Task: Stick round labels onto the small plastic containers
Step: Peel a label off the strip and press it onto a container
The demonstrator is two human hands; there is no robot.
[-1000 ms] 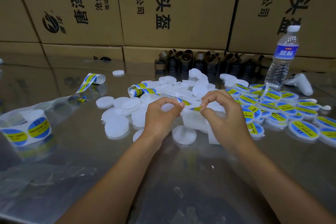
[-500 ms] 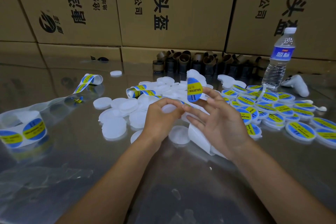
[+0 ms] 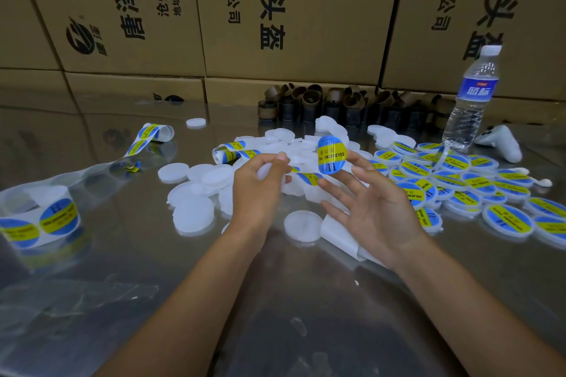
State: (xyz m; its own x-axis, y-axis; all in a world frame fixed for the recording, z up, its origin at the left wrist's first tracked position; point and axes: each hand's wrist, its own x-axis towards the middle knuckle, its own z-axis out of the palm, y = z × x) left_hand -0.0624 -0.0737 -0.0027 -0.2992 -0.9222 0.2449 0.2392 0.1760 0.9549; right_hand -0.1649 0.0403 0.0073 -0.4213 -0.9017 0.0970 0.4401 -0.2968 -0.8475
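Observation:
My right hand (image 3: 373, 208) is raised with its fingers spread, and a round blue-and-yellow label (image 3: 332, 154) clings to its fingertips. My left hand (image 3: 260, 187) pinches the label strip (image 3: 307, 177), which runs across to the right hand; something white shows under its fingers. Plain white containers (image 3: 196, 214) lie scattered on the shiny table in front of and left of my hands. A heap of labelled containers (image 3: 459, 184) lies to the right.
A label roll (image 3: 46, 217) trails from the left edge towards a curled end (image 3: 153, 133). Empty backing paper (image 3: 340, 236) lies under my right wrist. A water bottle (image 3: 471, 101), a white controller (image 3: 502, 144), brown cardboard cores (image 3: 321, 104) and cardboard boxes (image 3: 291, 9) stand behind.
A second ago both hands pinched the strip close together. The right hand has since peeled one label off and lifted it up, its fingers spreading. The left hand has stayed in place.

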